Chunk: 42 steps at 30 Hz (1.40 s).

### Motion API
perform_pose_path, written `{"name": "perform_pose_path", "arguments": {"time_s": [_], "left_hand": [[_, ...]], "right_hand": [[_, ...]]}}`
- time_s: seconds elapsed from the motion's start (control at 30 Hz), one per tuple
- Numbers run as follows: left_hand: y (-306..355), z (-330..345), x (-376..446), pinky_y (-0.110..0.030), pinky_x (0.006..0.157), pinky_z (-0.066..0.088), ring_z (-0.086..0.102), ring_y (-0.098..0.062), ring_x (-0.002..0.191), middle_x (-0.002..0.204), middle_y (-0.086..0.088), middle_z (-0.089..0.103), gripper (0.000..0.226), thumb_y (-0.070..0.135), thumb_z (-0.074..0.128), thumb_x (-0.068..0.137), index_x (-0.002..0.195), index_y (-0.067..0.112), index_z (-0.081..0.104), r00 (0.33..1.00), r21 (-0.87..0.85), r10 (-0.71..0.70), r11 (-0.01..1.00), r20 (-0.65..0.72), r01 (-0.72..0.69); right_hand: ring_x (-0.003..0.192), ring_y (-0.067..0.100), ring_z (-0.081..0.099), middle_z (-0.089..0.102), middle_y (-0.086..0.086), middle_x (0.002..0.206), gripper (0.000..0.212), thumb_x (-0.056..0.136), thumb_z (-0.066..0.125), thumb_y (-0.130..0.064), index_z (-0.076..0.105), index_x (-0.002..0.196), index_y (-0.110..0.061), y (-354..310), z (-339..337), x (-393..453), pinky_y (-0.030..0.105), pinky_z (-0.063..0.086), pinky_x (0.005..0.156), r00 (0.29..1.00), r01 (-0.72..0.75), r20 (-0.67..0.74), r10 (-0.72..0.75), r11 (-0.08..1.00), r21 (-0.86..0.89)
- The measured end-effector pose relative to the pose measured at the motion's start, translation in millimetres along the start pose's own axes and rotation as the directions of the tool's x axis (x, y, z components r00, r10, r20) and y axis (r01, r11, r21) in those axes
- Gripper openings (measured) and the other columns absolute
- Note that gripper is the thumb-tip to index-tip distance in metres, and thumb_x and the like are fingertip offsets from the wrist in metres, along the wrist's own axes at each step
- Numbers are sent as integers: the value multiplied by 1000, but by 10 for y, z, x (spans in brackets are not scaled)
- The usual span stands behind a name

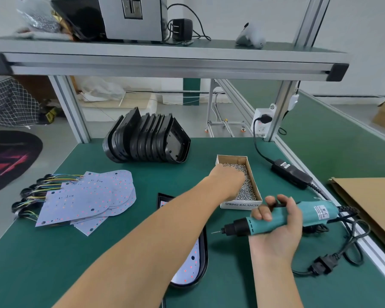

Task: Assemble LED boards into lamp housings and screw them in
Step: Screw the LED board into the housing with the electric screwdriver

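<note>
On the green counter [53,252], the left hand [228,181] reaches forward into a small cardboard box [240,204] labelled "SPRING BALANCER", its fingers buried among the loose silver screws [248,187] that fill it; whether they pinch a screw cannot be told, since the fingertips are hidden. Just right of and nearer than that box, the right hand [278,227] grips a teal electric screwdriver [285,217], fingers curled round its body, the black nose and thin bit pointing left. Its black cable [342,247] loops on the counter to the right of this hand, and a black power adapter [291,174] lies beyond it.

Under the left forearm lies a black lamp housing [201,263] with a white LED board [187,272] seated inside it, dotted with red points. To the left of the left arm, well apart, a fanned pile of loose LED boards [87,196] rests flat, coloured wires [42,185] trailing off its left side. Beyond the left hand, a row of empty black housings [147,141] stands on edge, packed together. A sheet of brown cardboard [369,201] lies at the far right.
</note>
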<state>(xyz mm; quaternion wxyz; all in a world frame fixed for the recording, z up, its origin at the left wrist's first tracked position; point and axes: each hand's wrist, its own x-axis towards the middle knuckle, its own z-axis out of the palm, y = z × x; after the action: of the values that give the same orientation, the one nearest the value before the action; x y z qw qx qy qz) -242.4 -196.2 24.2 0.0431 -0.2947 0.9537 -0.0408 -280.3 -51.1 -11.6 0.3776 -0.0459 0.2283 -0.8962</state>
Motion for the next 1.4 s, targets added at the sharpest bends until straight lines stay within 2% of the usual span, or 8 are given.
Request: {"name": "perform_pose_path", "arguments": {"time_s": [0.2,0.47,0.63,0.77,0.97,1.07,1.27,1.4], "left_hand": [[-109,50,-56,-38,85,51,65,-27,102,106,-3,74,7,23,62,98,98,21,69,989,-416,-109,907,-102,57],[-125,145,-143,-37,82,52,66,-27,95,101,-3,75,13,29,60,102,95,20,67,959,-606,-260,783,-109,143],[-205,124,-359,-23,63,50,68,0,72,83,9,78,11,14,61,92,91,21,69,935,-893,-349,439,-66,101],[-327,51,-768,-17,65,51,68,-6,67,82,0,80,10,13,78,86,89,14,69,930,-995,-365,99,-50,-15],[-496,6,-1443,-18,59,45,69,-12,70,84,-4,79,15,7,81,86,95,15,72,906,-993,-424,-114,13,-40],[-548,25,-1718,-16,66,49,71,-10,77,95,-6,81,15,9,70,97,110,16,75,897,-988,-440,-156,49,-23],[-504,48,-1991,-16,56,48,70,-11,67,88,-12,80,6,13,74,94,92,8,76,845,-969,-529,-241,78,-62],[-468,63,-2091,-17,51,45,68,-13,63,83,-11,78,12,20,72,97,86,14,72,828,-977,-559,-192,31,-93]], "right_hand": [[49,10,42,60,0,80,16,95,59,-27,65,81,-20,36,9,27,21,43,51,999,40,-12,-41,998,-45],[49,11,43,59,1,77,20,97,57,-27,65,81,-20,67,26,21,23,44,50,999,45,0,-45,996,-74],[48,9,42,60,0,76,24,100,54,-27,66,80,-20,34,66,39,22,43,50,997,70,-10,-71,996,-63],[49,9,40,59,0,79,21,99,56,-28,64,82,-19,4,172,15,22,42,51,997,71,11,-70,997,-23],[50,8,40,58,-1,79,17,99,57,-29,61,86,-19,22,434,-120,21,41,52,996,37,81,-41,998,43],[50,8,40,58,-1,79,19,100,56,-29,61,85,-18,65,579,-196,21,41,52,994,15,104,-23,997,75],[47,8,42,59,0,76,22,101,54,-29,59,83,-18,107,802,-261,20,41,49,993,-35,114,21,992,121],[46,8,43,61,1,76,23,101,55,-30,60,82,-17,117,860,-265,21,41,48,991,-49,127,32,989,137]]}}
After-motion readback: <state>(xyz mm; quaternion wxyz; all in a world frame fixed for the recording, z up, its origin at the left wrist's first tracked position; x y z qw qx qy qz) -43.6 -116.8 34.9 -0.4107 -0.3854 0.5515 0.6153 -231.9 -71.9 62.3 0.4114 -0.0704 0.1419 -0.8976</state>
